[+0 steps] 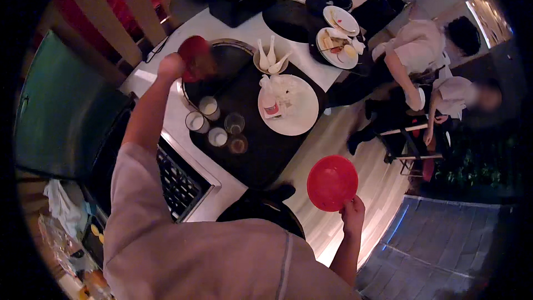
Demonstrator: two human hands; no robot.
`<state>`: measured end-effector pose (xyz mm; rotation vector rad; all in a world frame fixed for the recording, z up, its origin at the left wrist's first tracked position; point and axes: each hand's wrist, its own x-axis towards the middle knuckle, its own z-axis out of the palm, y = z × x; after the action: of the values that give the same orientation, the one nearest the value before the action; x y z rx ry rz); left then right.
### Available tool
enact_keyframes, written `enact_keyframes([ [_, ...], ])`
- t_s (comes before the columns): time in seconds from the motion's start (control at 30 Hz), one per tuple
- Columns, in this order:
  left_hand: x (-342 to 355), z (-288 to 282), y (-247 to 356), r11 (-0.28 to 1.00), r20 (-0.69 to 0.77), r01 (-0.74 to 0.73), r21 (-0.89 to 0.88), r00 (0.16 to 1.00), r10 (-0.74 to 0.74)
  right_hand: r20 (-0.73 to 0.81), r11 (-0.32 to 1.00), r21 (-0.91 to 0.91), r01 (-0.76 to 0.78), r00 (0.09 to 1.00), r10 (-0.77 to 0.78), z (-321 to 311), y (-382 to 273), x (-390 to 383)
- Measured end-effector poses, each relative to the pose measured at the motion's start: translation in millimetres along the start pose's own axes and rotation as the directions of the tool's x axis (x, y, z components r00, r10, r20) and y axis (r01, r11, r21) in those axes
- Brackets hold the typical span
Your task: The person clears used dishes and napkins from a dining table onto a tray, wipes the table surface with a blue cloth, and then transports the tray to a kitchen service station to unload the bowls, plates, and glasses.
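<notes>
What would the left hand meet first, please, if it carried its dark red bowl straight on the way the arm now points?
Probably the round recessed pot in the white table. The left hand holds the dark red bowl right at the pot's rim, though height above it is unclear.

Red bowl (pixel 194 58) tilted over table; red plate (pixel 332 182) held level.

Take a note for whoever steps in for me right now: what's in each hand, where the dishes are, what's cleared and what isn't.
Left hand: raised over the table, grip closed on a dark red bowl.
Right hand: out to the side over the floor, holding a red plate by its rim.
Done: those two pieces are off the table.
Left on the dark tray: white cups, two glasses, a white plate with litter, a bowl of white spoons. More used plates sit at the far end.
</notes>
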<state>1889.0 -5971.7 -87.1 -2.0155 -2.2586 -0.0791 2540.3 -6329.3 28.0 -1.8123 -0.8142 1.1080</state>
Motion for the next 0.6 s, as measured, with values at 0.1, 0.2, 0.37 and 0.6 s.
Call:
enact_keyframes([
  [0.1, 12, -26, 80, 0.993, 0.113, 0.104, -0.062, 0.989, -0.097, -0.078, 0.998, 0.046, -0.050, 0.995, 0.054, -2, 13, -16],
  [0.2, 7, -42, 79, 0.999, 0.088, 0.047, -0.006, 0.995, -0.046, -0.026, 0.998, 0.033, -0.049, 0.998, 0.050, 10, 26, -9],
  [0.37, 21, 15, 22, 0.928, 0.024, 0.014, -0.371, 1.000, -0.005, 0.014, 1.000, -0.005, 0.024, 1.000, -0.024, 31, 24, 5],
  [0.6, -23, -96, 23, 0.130, 0.459, 0.465, -0.875, 0.885, -0.080, 0.164, 0.994, -0.097, 0.049, 0.986, -0.032, 67, 11, 18],
])
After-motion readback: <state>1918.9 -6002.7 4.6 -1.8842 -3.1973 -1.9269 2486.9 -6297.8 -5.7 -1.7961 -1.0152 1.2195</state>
